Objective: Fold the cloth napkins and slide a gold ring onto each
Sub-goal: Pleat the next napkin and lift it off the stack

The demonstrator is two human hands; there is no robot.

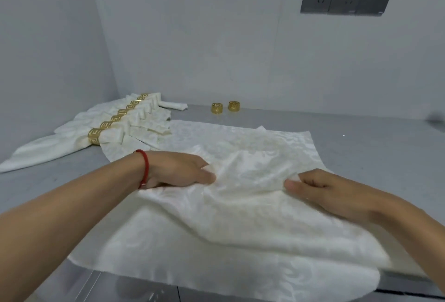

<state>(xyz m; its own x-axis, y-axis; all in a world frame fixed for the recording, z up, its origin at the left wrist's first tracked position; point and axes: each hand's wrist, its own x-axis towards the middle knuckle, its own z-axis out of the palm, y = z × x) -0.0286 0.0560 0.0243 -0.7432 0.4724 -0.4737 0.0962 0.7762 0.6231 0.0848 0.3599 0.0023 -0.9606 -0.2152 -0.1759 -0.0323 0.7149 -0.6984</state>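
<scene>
Napkin [240,205] pinched by both hands' grips.

Both hands [183,169] [322,188] pinch napkin [240,217]; 2 rings [225,107] loose.

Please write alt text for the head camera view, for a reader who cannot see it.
The left hand and right hand pinch folds of a white napkin spread on a grey table. Finished napkins with gold bands lie far left; two loose gold rings stand behind.
</scene>
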